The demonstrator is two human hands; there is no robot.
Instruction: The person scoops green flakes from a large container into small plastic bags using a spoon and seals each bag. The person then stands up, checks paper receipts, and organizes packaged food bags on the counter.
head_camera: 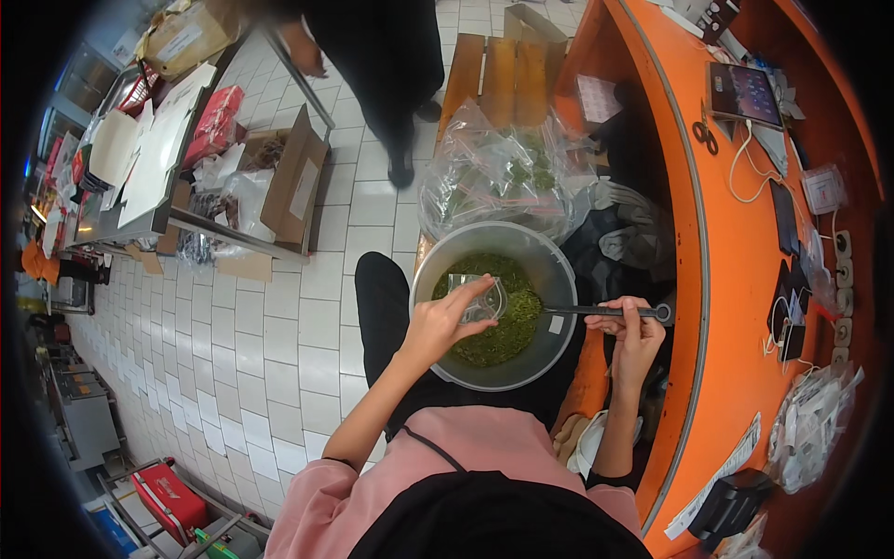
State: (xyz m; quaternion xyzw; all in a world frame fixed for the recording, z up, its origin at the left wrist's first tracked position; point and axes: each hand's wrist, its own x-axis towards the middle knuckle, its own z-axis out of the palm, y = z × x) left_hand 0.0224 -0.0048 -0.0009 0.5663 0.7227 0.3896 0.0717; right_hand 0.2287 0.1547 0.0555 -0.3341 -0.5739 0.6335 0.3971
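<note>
A translucent plastic bucket (494,377) rests on my lap, partly filled with a chopped green dried herb (482,349). Over its middle, my left hand (447,318) holds a small clear plastic bag (482,300), spreading its mouth with thumb and fingers. My right hand (632,335) grips the black handle of a spoon (594,310) from the right side. The spoon's head carries a heap of the herb beside the bag; the bowl itself is covered. Just beyond the bucket, large clear zip bags (489,182) lie on a wooden bench (499,77), some with green herb inside.
On the right runs an orange counter (705,293) with scissors (707,133), a tablet (744,96) and cables. A person in dark clothes (384,63) stands ahead on the tiled floor. To the left are a cluttered table (157,161) and an open cardboard box (297,189).
</note>
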